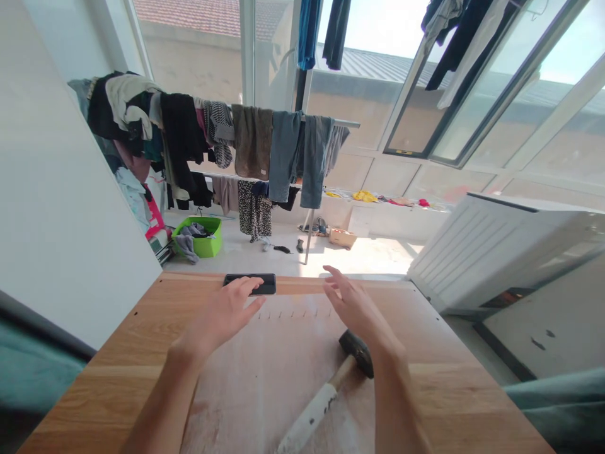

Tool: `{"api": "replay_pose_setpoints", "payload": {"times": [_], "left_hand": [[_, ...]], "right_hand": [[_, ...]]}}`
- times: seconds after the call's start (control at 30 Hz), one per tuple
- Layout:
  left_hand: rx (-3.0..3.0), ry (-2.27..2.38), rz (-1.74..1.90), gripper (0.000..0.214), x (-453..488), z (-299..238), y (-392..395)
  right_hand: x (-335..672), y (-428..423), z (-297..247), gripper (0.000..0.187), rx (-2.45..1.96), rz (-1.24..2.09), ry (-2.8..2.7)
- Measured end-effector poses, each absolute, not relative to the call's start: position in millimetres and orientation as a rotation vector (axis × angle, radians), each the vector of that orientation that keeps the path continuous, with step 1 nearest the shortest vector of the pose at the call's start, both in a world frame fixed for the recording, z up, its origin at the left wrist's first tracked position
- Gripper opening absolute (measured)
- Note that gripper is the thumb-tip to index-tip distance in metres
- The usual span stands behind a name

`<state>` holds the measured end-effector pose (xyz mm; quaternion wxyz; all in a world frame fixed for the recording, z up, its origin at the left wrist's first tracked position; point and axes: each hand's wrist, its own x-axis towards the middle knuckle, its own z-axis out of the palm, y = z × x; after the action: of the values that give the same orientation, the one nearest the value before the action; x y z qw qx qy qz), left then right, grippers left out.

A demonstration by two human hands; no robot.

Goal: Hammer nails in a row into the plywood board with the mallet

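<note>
My left hand [227, 312] hovers over the wooden board [142, 340] with fingers stretched out, its fingertips at the black phone [250, 283] that lies flat near the board's far edge. My right hand [352, 302] is held out beside it, fingers spread and empty, just past a row of small nails [293, 313] standing in the pale panel. A hammer [331, 388] with a dark head and a paint-stained wooden handle lies on the board under my right forearm.
Beyond the board stands a drying rack [265, 145] hung with clothes, and a green basket [203, 236] sits on the floor. A white slatted appliance [491, 252] is at the right. More clothes hang by the windows overhead.
</note>
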<state>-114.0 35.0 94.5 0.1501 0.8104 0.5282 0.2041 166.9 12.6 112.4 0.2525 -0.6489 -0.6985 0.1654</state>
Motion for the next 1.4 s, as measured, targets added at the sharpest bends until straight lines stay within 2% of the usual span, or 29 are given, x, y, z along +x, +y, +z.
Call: {"api": "replay_pose_setpoints", "payload": {"times": [0.3, 0.4, 0.5, 0.8, 1.2, 1.4], "left_hand": [[2.388, 1.445, 0.296, 0.040, -95.3, 84.8, 34.1], [2.379, 1.439, 0.230, 0.038, -99.8, 80.9, 35.3], [2.356, 1.442, 0.246, 0.032, -104.5, 76.3, 36.0], [2.282, 1.408, 0.241, 0.031, -101.1, 74.5, 36.1], [2.260, 1.383, 0.257, 0.035, -104.4, 59.5, 40.6], [2.234, 1.366, 0.258, 0.029, -103.3, 57.2, 41.6]], "right_hand": [[174.5, 19.1, 85.1, 0.049, -1.835, 0.552, -2.057], [169.6, 20.1, 79.2, 0.041, -1.873, 0.598, -2.153], [163.1, 22.4, 74.5, 0.029, -1.906, 0.616, -2.191], [161.0, 32.4, 53.4, 0.020, -1.893, 0.632, -2.228], [158.8, 32.4, 54.2, 0.017, -1.885, 0.619, -2.212], [157.1, 32.6, 57.0, 0.015, -1.892, 0.620, -2.205]]}}
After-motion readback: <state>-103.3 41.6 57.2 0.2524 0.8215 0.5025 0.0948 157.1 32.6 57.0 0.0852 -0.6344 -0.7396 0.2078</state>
